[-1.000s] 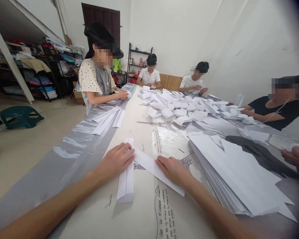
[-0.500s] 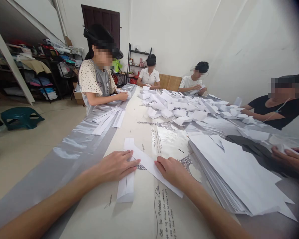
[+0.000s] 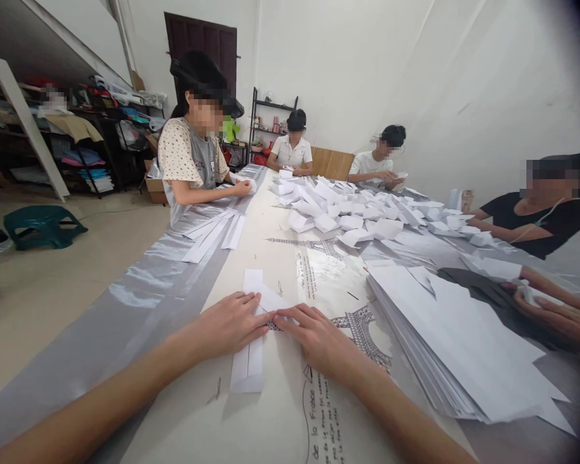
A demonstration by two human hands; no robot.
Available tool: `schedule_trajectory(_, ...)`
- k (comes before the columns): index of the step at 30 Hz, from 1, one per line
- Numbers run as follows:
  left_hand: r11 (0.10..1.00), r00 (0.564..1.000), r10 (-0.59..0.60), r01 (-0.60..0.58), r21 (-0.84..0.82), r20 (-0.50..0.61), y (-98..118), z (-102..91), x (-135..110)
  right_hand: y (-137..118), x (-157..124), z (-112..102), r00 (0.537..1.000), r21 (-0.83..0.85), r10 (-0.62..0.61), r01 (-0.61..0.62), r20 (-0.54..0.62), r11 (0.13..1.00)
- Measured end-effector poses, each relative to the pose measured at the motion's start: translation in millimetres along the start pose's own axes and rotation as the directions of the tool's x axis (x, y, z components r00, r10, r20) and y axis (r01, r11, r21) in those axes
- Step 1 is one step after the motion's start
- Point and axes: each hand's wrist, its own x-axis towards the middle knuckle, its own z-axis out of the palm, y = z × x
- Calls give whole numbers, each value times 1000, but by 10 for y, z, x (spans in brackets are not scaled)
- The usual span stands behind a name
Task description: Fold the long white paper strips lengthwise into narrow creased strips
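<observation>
A folded white paper strip (image 3: 247,377) lies lengthwise before me on the table, with an angled paper flap (image 3: 272,299) coming off its upper right side. My left hand (image 3: 232,322) is laid across the strip, fingers stretched out and pressing it down. My right hand (image 3: 314,332) rests palm down on the flap, its fingers extended leftward. The fingertips of both hands nearly meet at the fold. Beneath my right hand, part of the flap is hidden.
A thick stack of white paper sheets (image 3: 457,335) lies to the right. Farther back spreads a heap of folded paper pieces (image 3: 338,206). Several strips (image 3: 212,235) lie at left, near a co-worker (image 3: 200,154). Other people sit around the table. A green stool (image 3: 43,225) stands on the floor.
My right hand has moved left along the flap, and its fingers have straightened toward my left hand. The flap's long right end no longer shows. My left hand stays on the strip.
</observation>
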Motion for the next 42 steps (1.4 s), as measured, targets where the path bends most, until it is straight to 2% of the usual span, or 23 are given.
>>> schedule_trajectory(7, 999, 999, -2, 0, -51, -46, -19, 8, -6, 20, 4, -7, 1000, -27, 10, -9, 18, 1000)
schedule_trajectory(12, 999, 999, -19, 18, -34, -38, 0, -5, -3, 37, 11, -18, 1000, 12, 10, -10, 23, 1000)
schedule_trajectory(15, 999, 999, -28, 28, -19, -17, 7, 0, -7, 54, 4, -22, 1000, 66, 21, -20, -13, 998)
schedule_trajectory(24, 999, 997, -36, 35, -18, -71, 7, 64, -24, 158, -35, 81, 993, 202, 20, 5, -120, 979)
schedule_trajectory(31, 999, 999, -25, 26, 27, -31, 4, 69, -14, 93, -24, 78, 992, 174, 41, -19, -122, 984)
schedule_trajectory(42, 998, 999, -32, 34, 52, -36, 27, 42, -12, 79, -16, 73, 990, 176, 21, 4, -141, 984)
